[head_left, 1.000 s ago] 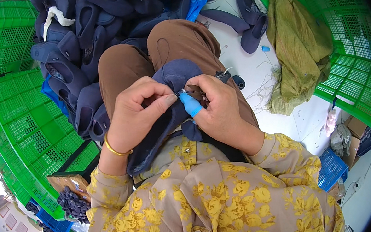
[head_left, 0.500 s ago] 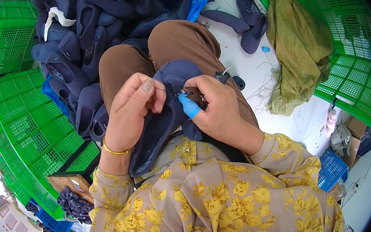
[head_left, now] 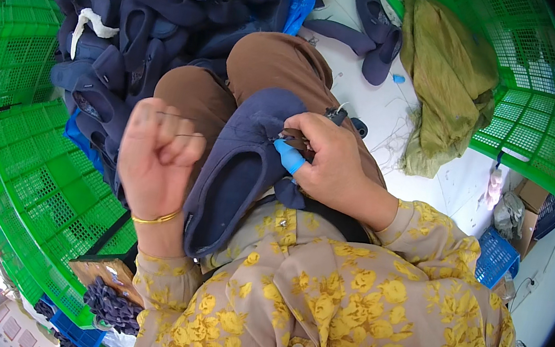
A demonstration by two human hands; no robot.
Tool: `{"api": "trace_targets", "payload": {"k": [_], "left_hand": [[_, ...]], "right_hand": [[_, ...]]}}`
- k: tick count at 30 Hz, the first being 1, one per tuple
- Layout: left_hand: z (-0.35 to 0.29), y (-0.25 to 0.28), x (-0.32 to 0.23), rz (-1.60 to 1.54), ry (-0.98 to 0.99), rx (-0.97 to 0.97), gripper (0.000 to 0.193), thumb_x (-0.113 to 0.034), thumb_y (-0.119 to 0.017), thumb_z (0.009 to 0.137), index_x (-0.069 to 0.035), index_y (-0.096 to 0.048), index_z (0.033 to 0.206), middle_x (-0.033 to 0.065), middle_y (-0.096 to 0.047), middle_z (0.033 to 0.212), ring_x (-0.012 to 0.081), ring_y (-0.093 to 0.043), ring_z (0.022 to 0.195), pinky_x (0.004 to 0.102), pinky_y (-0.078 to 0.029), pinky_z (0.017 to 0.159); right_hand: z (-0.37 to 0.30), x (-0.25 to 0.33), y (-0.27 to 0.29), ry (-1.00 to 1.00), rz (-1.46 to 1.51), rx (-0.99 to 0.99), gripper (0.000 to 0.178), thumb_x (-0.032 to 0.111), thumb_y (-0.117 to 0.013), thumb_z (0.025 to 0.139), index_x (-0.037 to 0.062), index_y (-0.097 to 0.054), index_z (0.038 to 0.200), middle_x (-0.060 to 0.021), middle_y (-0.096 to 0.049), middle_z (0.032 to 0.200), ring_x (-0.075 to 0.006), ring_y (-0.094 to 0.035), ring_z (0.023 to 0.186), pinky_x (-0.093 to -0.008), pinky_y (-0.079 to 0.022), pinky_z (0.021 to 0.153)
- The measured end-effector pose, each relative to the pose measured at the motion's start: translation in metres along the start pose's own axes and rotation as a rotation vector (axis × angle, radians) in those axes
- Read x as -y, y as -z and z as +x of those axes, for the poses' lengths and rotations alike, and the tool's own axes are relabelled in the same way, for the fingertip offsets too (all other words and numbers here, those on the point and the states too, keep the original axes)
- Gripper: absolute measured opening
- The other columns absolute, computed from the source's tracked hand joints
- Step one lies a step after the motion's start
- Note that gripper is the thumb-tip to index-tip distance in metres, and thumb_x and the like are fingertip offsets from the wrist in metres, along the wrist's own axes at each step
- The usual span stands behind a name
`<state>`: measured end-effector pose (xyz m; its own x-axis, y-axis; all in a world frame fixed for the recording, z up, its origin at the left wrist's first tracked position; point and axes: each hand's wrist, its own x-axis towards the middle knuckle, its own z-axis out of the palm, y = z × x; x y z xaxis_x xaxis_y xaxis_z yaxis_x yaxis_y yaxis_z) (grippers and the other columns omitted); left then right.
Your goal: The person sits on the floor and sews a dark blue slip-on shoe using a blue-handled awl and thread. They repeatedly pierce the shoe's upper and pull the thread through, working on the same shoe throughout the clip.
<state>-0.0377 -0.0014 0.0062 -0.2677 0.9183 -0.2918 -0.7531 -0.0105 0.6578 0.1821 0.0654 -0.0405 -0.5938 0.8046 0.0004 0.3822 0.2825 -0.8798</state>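
A navy slip-on shoe [head_left: 237,174] lies across my lap, its opening facing up and its toe away from me. My right hand [head_left: 337,165], a blue finger cover on its thumb, grips the shoe's right side and pinches a small dark brown piece [head_left: 295,137] against the upper. What that piece is I cannot make out. To the left of the shoe, my left hand [head_left: 160,158] is raised with curled fingers, slightly smeared by motion. A thin dark thread [head_left: 189,135] shows at its fingers; its full path toward the shoe is hard to follow.
A heap of navy shoes [head_left: 164,17] lies beyond my left knee, beside a green plastic crate [head_left: 26,155]. Loose shoes [head_left: 380,52], an olive cloth sack [head_left: 444,84] and another green crate [head_left: 519,117] are at the far right. A blue basket [head_left: 497,255] stands at the right.
My left hand has moved away from the shoe to the left, drawing out the thread. The shoe has shifted slightly left at its heel, and its opening is more exposed. My right hand keeps its grip.
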Motion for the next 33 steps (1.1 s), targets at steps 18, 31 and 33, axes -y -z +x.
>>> {"api": "trace_targets", "payload": {"k": [18, 31, 33], "left_hand": [[-0.013, 0.009, 0.015, 1.104, -0.241, -0.098, 0.028, 0.008, -0.06, 0.084, -0.003, -0.057, 0.11, -0.0073, -0.041, 0.07, 0.0015, -0.037, 0.063, 0.0169, -0.031, 0.058], [-0.017, -0.001, 0.03, 0.937, -0.157, -0.113, 0.025, -0.017, -0.05, 0.103, 0.002, -0.062, 0.113, -0.0067, -0.036, 0.062, 0.002, -0.031, 0.054, 0.0194, -0.029, 0.05], [-0.018, -0.006, 0.029, 0.647, -0.085, -0.06, 0.041, -0.028, -0.039, 0.107, 0.007, -0.061, 0.113, -0.0066, -0.029, 0.059, 0.0035, -0.024, 0.051, 0.0211, -0.027, 0.047]], "right_hand": [[-0.002, -0.032, 0.027, -0.252, 0.38, -0.301, 0.013, 0.016, -0.063, 0.093, 0.0064, -0.06, 0.102, 0.0052, -0.051, 0.076, -0.0045, -0.041, 0.061, -0.0219, -0.036, 0.055], [0.011, 0.024, 0.022, 0.023, -0.016, 0.058, 0.022, 0.018, -0.068, 0.084, 0.0029, -0.063, 0.099, -0.0125, -0.065, 0.086, -0.0281, -0.063, 0.075, -0.038, -0.049, 0.066], [0.01, 0.018, 0.011, 0.008, -0.061, 0.121, 0.021, 0.016, -0.067, 0.082, 0.0022, -0.063, 0.097, -0.015, -0.065, 0.088, -0.0345, -0.063, 0.077, -0.0419, -0.05, 0.068]]}}
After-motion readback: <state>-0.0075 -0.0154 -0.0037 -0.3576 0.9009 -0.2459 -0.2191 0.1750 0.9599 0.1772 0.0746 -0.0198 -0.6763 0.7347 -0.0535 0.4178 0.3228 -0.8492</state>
